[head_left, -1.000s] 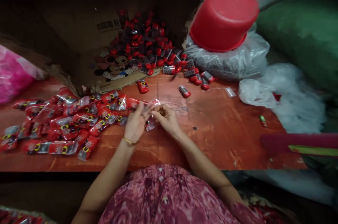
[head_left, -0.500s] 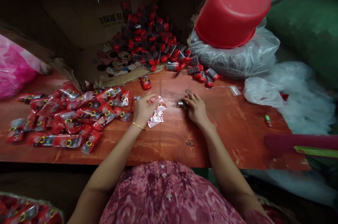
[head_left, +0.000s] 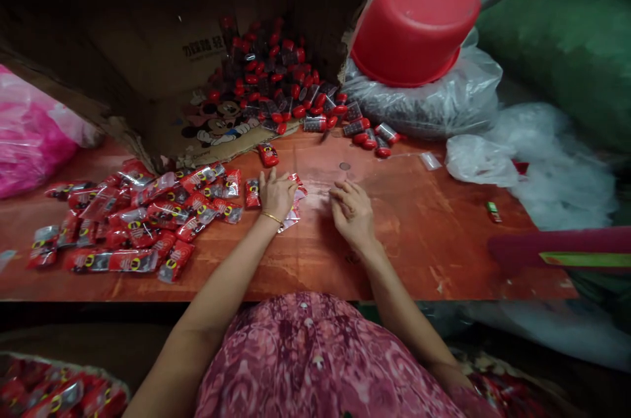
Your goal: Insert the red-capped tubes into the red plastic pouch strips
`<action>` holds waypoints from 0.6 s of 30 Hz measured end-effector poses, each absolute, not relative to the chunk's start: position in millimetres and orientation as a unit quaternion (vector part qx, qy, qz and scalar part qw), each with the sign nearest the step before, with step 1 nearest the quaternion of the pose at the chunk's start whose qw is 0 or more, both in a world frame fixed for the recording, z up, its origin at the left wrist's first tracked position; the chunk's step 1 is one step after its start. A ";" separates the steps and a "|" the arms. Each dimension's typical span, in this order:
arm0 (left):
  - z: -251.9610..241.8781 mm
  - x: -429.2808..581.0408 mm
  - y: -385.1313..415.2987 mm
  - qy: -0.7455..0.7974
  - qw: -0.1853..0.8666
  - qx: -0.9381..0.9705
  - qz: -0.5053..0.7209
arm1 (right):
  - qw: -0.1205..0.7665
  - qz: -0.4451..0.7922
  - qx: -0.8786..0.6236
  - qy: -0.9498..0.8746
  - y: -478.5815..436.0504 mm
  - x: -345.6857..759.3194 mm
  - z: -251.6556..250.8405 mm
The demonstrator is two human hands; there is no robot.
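Note:
My left hand [head_left: 277, 194], with a gold bracelet at the wrist, lies with bent fingers on a small stack of red-and-clear plastic packets [head_left: 297, 193] on the red-brown table [head_left: 434, 234]. My right hand [head_left: 352, 211] rests just to the right of that stack, its fingers curled down onto the table; what it holds, if anything, is hidden. A spread of several filled red packets [head_left: 142, 221] lies left of my left hand. Small red-capped clear pieces [head_left: 276, 76] spill out of a cardboard box [head_left: 162, 43] lying on its side beyond both hands.
An upturned red basin [head_left: 414, 20] sits on a clear plastic bag [head_left: 428, 109] at the back right. White plastic wrap [head_left: 557, 168] and a green sack [head_left: 566, 43] fill the right side. A pink bag [head_left: 29, 135] lies far left. A pink-and-green bar [head_left: 562, 250] crosses the table's right edge.
My hands parted: the left set the packets on the table, the right reached out to a small piece and has drawn back toward the stack. The camera shifted a little.

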State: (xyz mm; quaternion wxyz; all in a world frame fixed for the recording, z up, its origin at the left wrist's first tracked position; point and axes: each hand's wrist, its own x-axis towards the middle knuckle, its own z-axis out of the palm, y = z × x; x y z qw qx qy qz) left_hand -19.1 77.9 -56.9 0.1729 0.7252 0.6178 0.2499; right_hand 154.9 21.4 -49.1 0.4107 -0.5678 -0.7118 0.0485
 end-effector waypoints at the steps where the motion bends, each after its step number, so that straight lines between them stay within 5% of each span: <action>1: -56.9 -18.2 79.1 0.620 0.175 0.721 0.257 | 0.415 0.052 -0.561 -0.714 20.5 151.7 -47.7; 6: -43.3 -16.2 76.8 0.642 0.213 0.672 0.302 | 0.454 0.116 -0.562 -0.682 14.1 142.5 -44.2; 13: -13.3 -9.6 53.4 0.585 0.319 0.598 0.446 | 0.522 0.429 -0.545 -0.497 24.9 111.1 -35.7; 18: -5.7 -13.6 31.0 0.604 0.371 0.529 0.467 | 0.565 0.421 -0.538 -0.462 27.7 103.7 -30.0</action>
